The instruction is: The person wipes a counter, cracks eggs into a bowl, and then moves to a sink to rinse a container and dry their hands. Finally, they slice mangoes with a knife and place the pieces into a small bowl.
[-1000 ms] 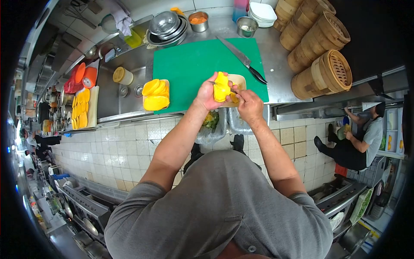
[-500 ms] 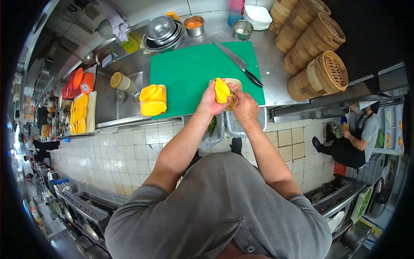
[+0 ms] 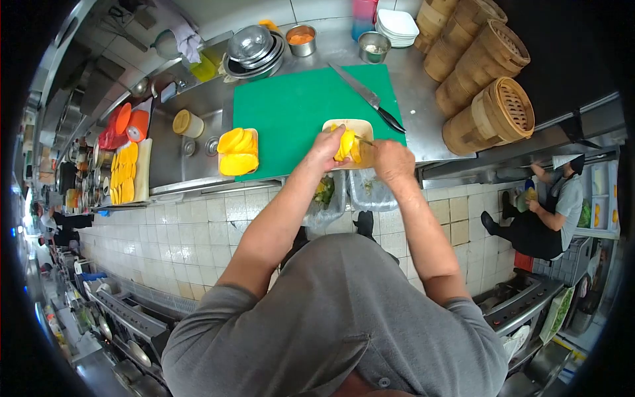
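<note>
My left hand [image 3: 325, 147] is closed around a peeled yellow mango piece [image 3: 346, 143], above a small cream tray [image 3: 360, 126] at the green cutting board's front edge. In my right hand [image 3: 393, 161] is a slim metal utensil [image 3: 363, 140]; its tip meets the mango, and my fingers hide whether it is a spoon or a knife. A second tray to the left holds flat mango pieces [image 3: 238, 164]. Behind my right hand, a large kitchen knife [image 3: 368, 96] with a black handle lies on the green cutting board [image 3: 291, 99].
Bamboo steamers [image 3: 489, 119] stand stacked at right. Metal bowls [image 3: 254, 49] and white plates [image 3: 397, 26] line the back. A sink [image 3: 192, 109] is at left, with more mango pieces [image 3: 124, 173] beyond it. Plastic-lined bins [image 3: 372, 190] sit below the counter edge. A seated person [image 3: 555, 212] works at right.
My right hand has pulled away to the right, drawing the utensil partly out from the mango. My left hand has turned slightly, and more of the cream tray shows.
</note>
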Demonstrator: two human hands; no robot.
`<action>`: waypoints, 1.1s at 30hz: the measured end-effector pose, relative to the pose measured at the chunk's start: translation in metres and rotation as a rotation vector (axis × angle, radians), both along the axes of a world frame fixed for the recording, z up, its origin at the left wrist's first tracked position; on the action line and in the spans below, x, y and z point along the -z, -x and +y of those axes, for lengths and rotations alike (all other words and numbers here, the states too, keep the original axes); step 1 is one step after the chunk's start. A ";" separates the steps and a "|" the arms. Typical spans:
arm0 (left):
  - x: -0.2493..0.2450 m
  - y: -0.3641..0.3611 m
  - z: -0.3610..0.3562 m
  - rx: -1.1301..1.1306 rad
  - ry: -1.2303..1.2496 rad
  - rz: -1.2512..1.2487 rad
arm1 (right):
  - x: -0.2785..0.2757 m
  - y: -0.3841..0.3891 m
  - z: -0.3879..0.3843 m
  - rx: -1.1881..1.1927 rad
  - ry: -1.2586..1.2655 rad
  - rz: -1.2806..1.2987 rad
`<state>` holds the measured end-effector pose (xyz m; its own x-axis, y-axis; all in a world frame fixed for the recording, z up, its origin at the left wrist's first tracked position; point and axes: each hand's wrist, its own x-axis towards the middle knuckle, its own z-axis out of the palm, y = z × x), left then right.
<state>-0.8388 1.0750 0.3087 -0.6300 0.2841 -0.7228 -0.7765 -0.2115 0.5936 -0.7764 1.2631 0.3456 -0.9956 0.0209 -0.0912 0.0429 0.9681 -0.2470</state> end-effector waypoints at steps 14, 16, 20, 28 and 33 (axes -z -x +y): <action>0.007 0.002 -0.034 -0.138 -0.675 -0.159 | -0.028 -0.030 0.018 -0.054 0.662 0.155; 0.000 -0.002 -0.030 -0.166 -0.783 -0.141 | -0.008 -0.042 0.002 -0.056 0.889 0.027; 0.004 -0.007 -0.026 -0.083 -1.020 -0.034 | 0.007 -0.051 -0.017 -0.016 0.909 -0.001; 0.010 -0.012 -0.020 -0.082 -0.987 0.012 | 0.017 -0.046 -0.028 -0.060 0.717 0.301; 0.018 -0.010 -0.025 -0.040 -0.912 -0.044 | 0.023 -0.040 -0.030 0.006 0.650 0.339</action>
